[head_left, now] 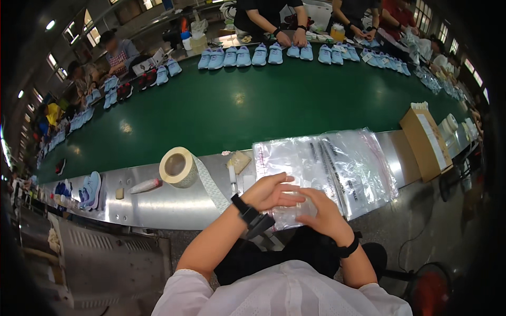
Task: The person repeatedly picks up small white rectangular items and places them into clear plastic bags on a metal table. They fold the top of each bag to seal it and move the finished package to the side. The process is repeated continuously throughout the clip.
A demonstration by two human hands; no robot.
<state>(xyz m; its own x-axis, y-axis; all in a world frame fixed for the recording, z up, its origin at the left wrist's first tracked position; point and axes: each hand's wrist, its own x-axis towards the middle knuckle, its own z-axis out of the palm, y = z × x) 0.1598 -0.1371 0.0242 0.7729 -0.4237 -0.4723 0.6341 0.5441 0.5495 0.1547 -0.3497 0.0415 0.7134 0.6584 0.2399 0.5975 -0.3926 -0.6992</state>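
My left hand [270, 193] is held over the near left part of a stack of clear plastic bags [363, 174], its fingers stretched out and nothing seen in it. Close beside it, my right hand [322, 211] has its thumb and fingers apart, with nothing visible between them. The fingertips of both hands nearly meet; whether they touch cannot be told. To the left stands a roll of white labels [178, 167], its loose strip [211, 184] running down toward my left wrist. A white tube-shaped item [232, 175] and a tan block [240, 161] lie just beyond my left hand.
A metal ledge [142, 203] borders a green conveyor belt [221, 110]. Light blue shoes [230, 57] line its far side, where several people work. An open cardboard box [426, 139] stands at the right. Another blue shoe [90, 189] sits at the left, near a capped tube [145, 185].
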